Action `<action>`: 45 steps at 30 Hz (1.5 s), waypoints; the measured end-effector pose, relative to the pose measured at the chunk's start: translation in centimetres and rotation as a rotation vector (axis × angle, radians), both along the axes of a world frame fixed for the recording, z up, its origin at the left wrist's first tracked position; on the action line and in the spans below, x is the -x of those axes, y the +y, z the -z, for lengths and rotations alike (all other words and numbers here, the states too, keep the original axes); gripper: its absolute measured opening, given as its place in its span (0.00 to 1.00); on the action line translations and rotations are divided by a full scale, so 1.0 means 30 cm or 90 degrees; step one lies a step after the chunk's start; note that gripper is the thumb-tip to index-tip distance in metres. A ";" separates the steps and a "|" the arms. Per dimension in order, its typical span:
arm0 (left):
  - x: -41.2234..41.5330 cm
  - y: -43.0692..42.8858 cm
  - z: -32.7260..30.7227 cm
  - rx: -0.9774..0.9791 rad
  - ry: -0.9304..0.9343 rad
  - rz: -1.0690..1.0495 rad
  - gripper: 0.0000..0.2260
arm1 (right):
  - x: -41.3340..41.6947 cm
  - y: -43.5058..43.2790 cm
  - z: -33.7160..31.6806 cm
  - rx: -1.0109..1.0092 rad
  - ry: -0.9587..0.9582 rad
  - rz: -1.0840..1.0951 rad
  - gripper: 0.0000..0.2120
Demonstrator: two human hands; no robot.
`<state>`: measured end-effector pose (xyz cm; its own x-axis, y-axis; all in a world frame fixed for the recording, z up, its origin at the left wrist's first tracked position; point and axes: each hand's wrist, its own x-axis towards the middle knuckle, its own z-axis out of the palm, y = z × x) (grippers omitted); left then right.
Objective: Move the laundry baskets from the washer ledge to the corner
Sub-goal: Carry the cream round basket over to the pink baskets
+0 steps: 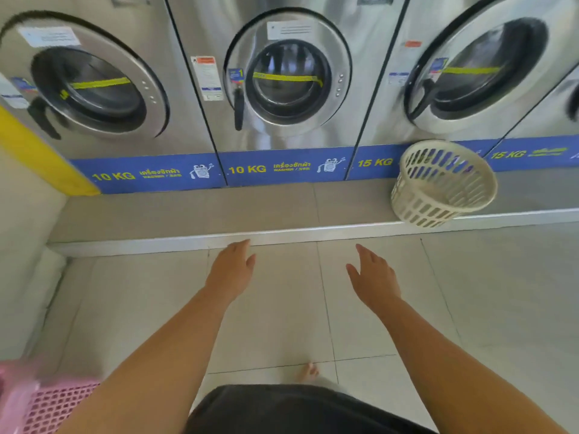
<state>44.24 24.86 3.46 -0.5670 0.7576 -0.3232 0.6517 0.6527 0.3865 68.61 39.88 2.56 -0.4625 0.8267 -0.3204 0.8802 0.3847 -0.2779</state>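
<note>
A cream round laundry basket (441, 183) with slotted walls stands tilted on the grey washer ledge (194, 214), at the right, its base hanging over the ledge's white front edge. A pink mesh basket (47, 405) sits on the floor at the bottom left, partly cut off by the frame. My left hand (232, 270) and my right hand (372, 277) reach forward over the floor tiles, just short of the ledge, both with fingers apart and nothing in them. The cream basket is up and to the right of my right hand.
Three steel front-loading washers (288, 79) line the back, with a blue label band along their base. A yellow-edged wall (34, 151) closes the left side. Pale floor tiles (470, 292) stretch in front. My bare foot (308, 371) shows at the bottom.
</note>
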 end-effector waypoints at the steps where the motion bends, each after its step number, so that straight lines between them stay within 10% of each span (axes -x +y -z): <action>1: -0.031 0.062 -0.001 0.000 -0.001 0.014 0.23 | -0.043 0.036 0.000 0.001 0.003 0.018 0.27; 30: -0.528 1.856 0.139 0.035 -0.075 0.264 0.23 | -0.632 1.375 0.131 0.045 0.028 0.364 0.27; 45: -0.801 2.393 0.420 0.092 -0.092 -0.008 0.23 | -0.877 2.179 0.390 0.127 0.004 0.245 0.27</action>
